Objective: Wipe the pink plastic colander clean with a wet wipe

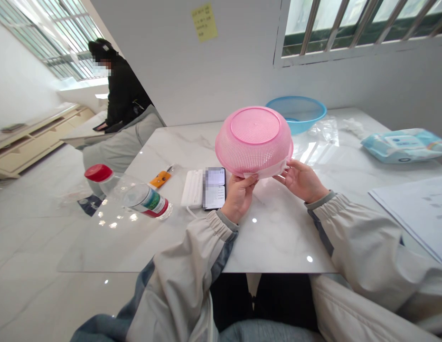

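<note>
A pink mesh colander (254, 145) is held upside down above the table, its round base facing up. My left hand (239, 195) grips the near rim, thumb on the outside and the other fingers partly hidden beneath. At the right side of the rim, my right hand (302, 181) has its fingers closed on a thin white wipe (268, 171). This wipe lies along the near rim and touches it. Behind the colander stands a blue mesh basket (302, 127), partly covered by it.
On the white marble-look table (274, 237) are a phone (220, 190), a white power bank (192, 189), an orange keychain (161, 179) and a large bottle (149, 199). A wipes pack (402, 145), papers (420, 209) and clear plastic (325, 130) lie right. A person (123, 90) sits beyond.
</note>
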`<action>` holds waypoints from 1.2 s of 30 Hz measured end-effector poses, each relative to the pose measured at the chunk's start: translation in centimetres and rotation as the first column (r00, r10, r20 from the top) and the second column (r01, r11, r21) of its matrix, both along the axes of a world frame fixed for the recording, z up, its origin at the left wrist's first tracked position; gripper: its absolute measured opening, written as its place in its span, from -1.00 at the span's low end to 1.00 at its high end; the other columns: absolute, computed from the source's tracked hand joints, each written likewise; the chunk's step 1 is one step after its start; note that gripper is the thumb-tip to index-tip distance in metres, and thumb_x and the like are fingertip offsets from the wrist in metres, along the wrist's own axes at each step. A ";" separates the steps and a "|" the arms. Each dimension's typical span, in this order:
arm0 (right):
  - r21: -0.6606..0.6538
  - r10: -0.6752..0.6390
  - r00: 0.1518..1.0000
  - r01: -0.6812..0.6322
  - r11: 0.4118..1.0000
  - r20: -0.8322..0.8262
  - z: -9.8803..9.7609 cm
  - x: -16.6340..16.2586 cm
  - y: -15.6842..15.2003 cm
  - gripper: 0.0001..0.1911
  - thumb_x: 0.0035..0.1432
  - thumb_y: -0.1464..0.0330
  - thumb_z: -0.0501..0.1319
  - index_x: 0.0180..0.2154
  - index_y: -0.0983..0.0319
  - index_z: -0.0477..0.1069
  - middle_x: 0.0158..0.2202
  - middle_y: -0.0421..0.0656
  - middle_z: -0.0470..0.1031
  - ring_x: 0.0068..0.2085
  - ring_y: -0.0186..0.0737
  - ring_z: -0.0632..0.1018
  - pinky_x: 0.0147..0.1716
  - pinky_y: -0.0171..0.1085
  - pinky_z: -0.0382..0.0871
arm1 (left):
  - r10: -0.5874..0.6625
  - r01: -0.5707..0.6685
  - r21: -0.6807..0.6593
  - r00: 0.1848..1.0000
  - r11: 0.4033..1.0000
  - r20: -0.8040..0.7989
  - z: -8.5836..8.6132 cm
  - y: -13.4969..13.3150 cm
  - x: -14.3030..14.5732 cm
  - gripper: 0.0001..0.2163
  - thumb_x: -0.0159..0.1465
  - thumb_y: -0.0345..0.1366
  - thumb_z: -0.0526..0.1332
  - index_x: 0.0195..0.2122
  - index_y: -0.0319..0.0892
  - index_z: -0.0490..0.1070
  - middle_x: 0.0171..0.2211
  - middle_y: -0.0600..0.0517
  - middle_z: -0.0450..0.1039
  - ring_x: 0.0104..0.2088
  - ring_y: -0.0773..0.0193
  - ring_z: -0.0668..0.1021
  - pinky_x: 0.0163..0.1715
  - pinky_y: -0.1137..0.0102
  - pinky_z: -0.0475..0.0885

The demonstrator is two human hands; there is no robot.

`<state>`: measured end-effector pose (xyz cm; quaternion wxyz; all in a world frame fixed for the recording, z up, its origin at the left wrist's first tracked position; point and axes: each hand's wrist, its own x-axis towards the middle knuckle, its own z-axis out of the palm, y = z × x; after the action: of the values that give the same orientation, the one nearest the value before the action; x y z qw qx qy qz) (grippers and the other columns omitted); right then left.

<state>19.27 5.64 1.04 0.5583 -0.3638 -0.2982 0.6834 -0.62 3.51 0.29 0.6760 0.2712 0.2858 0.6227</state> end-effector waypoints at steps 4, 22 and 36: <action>-0.019 -0.145 0.989 0.144 0.989 -0.030 -1.1 0.6 0.8 -0.75 0.19 0.13 0.46 -0.19 0.02 0.49 -0.17 -0.18 0.62 -0.07 -0.06 0.64 0.10 -0.02 0.65 | 0.015 -0.016 0.012 1.000 1.000 0.024 -0.1 0.1 0.1 -0.64 -0.01 -0.48 0.60 -0.22 -0.11 0.60 -0.22 0.11 0.69 -0.10 0.27 0.67 0.18 0.25 0.50; 0.023 0.045 0.999 -0.044 0.999 -0.021 0.1 -0.7 -0.8 -0.72 0.17 0.33 0.45 -0.06 0.04 0.61 0.07 -0.21 0.72 0.13 -0.04 0.66 0.24 -0.04 0.57 | -0.073 0.077 0.031 0.991 0.997 -0.111 0.0 -0.6 0.4 -0.59 -0.05 -0.30 0.71 -0.19 -0.11 0.66 -0.20 0.05 0.68 -0.17 0.24 0.61 -0.11 0.34 0.45; 0.130 0.052 0.998 -0.048 0.990 -0.023 0.5 -0.6 -0.8 -0.71 0.09 0.47 0.35 -0.14 0.05 0.61 -0.07 -0.22 0.74 0.01 -0.05 0.68 0.12 -0.02 0.59 | -0.205 0.216 0.056 0.966 0.975 -0.156 0.3 -1.6 0.5 -0.61 0.11 -0.21 0.63 -0.03 -0.02 0.69 0.04 -0.04 0.67 0.07 0.03 0.62 -0.06 0.25 0.48</action>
<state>18.66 4.84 1.50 0.5673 -0.3102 -0.3433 0.6813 -0.11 1.93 0.56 0.7048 0.3702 0.2824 0.5352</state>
